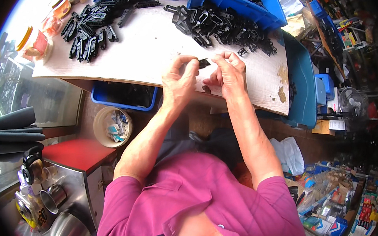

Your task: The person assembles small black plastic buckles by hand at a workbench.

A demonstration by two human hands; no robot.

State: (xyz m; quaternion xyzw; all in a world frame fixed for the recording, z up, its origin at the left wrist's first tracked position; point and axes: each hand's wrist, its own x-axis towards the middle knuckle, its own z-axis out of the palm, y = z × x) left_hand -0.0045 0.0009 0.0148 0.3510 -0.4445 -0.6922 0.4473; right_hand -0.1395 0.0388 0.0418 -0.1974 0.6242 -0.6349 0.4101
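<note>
Over the front part of the white table, my left hand (179, 81) pinches a small black plastic part (204, 63) between thumb and forefinger. My right hand (231, 74) is just to the right of that part, its thumb and forefinger closed together. Whatever lies between those right fingertips is too small to make out. Beyond my hands lies a heap of black open-framed plastic pieces (223, 23). A second heap, of long narrow black plastic pieces (94, 29), spreads over the table's far left.
Blue bins (274, 7) stand at the table's (143, 47) back edge. Lidded jars (34, 42) line its left end. Under the front edge are a blue tray (126, 106) and a round bucket (99, 131) with scraps. A teal bin (301, 80) stands beside the right end.
</note>
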